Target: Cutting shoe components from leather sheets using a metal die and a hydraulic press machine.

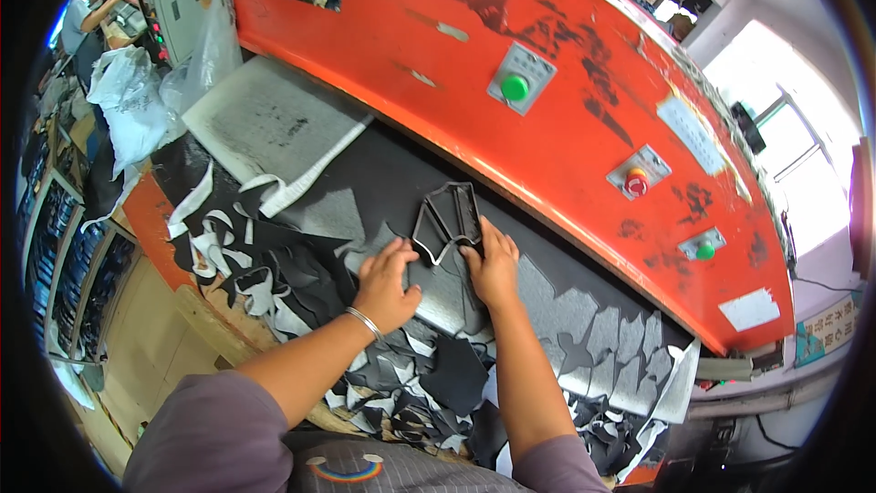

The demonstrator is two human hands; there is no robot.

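Note:
A dark metal cutting die [447,219], an open frame with inner bars, stands on the grey sheet material [538,297] under the orange machine. My right hand [494,267] grips the die's near right side, thumb on the near edge and fingers along the outside. Beside the die's near left corner is my left hand [387,288], its fingers stretched over the sheet and its thumb apart; it holds nothing. Whether its fingertips touch the die I cannot tell. Cut-out gaps run along the sheet's right part.
An orange machine beam [566,128] with green and red buttons spans the far side. Black and white offcuts [292,278] heap up at the left and near edge. A grey-white sheet [274,119] lies far left, near plastic bags [132,105]. Another person [82,23] is at far left.

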